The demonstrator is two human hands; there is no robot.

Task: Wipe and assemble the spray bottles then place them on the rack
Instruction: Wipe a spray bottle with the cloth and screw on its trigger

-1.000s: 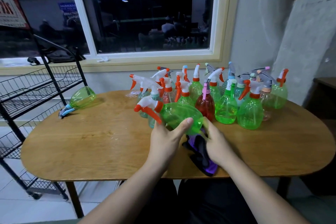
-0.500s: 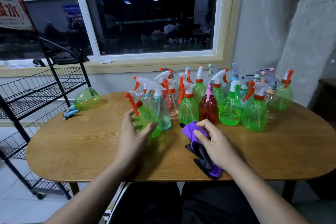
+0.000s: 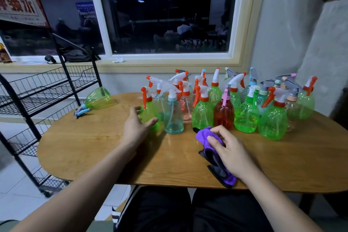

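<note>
Spray bottles [image 3: 244, 117] stand upright in a crowded cluster on the wooden table [image 3: 84, 143], beyond both hands. At the cluster's near left corner, an orange-trigger green bottle [image 3: 149, 113] stands inside the span of the left hand [image 3: 135, 130]. That hand's fingers are spread and nearly straight on the bottle's left, and the thumb reaches across the front of its base. I cannot tell whether skin meets plastic, and the hand grips nothing. Just right of that thumb stands a clear teal bottle [image 3: 173, 118]. The right hand [image 3: 229, 149] lies on the table with its fingers curled over a purple and black cloth [image 3: 202, 134], pinching its bunched far end. The rest of the cloth trails under the palm toward the table's near edge. A red bottle [image 3: 224, 113] stands just beyond those knuckles. Well to the left of the left hand, a blue-trigger green bottle [image 3: 98, 97] lies on its side, beside the black wire rack [image 3: 66, 73].
</note>
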